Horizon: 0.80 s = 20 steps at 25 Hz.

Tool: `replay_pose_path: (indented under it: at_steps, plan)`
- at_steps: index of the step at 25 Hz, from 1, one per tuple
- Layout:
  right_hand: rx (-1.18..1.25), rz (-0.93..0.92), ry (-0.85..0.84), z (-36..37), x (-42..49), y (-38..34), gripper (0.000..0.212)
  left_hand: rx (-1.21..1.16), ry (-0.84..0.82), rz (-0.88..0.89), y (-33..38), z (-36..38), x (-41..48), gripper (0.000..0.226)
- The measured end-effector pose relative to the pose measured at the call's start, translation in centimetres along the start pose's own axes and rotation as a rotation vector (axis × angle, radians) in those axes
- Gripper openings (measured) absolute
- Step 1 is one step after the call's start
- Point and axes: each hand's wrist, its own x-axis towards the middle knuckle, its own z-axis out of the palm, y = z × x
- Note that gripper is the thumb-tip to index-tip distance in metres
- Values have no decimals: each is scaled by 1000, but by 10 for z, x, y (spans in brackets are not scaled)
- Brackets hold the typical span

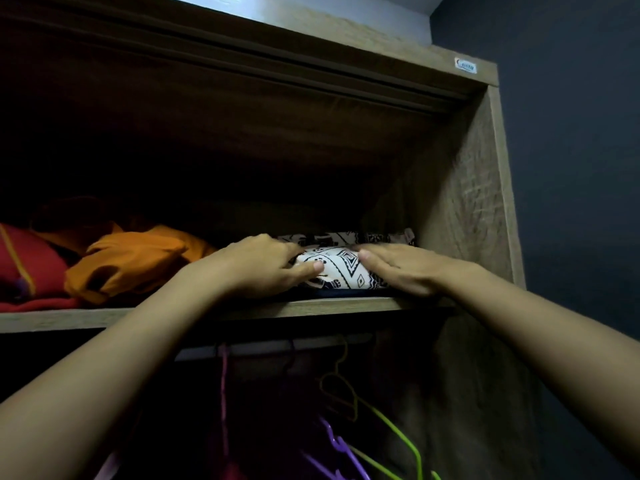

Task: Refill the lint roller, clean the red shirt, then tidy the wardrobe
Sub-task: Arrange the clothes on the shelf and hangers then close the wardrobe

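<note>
My left hand [263, 268] grips the left edge of a folded black-and-white patterned cloth [341, 270], fingers over its top, thumb against its front. My right hand [405, 270] lies flat on its right side, fingers straight. The cloth sits at the right end of the wardrobe [485, 202] shelf [104, 318]. Further left lie an orange garment [138, 261] and red fabric [27, 268], cut off by the frame. A small sticker [465, 65] on the top board carries writing I can't read. Below, hangers [398, 431] are half lost in the dark
</note>
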Motion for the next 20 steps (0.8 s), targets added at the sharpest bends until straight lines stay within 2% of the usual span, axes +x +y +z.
replay_pose_path:
  at_steps: [3, 6, 9, 11, 14, 15, 17, 20]
  plan:
    - [-127, 65, 67, 2, 2, -2, 64, 69, 20, -20, 1, -1, 1, 53]
    - [-201, 72, 135, 1, 1, -9, 55, 21, -11, 6, 0, -1, -7, 56]
    - [-165, -78, 235, 1, -2, -35, 77, -38, 102, 6, -10, -20, -14, 67]
    - [-122, -203, 241, 3, -1, -65, 98, 12, 151, -109, -30, -49, -19, 76]
    - [-183, -241, 188, 11, 5, -98, 117, -52, -213, -466, -71, -78, -31, 110]
    - [-203, -234, 185, 15, 7, -105, 120, -104, -303, -537, -82, -76, -36, 115]
    - [-195, -224, 195, 24, 11, -110, 124, -102, -343, -497, -91, -60, -42, 109]
    - [-218, -229, 199, 31, 15, -109, 131, 32, -182, -353, -95, -47, -36, 81]
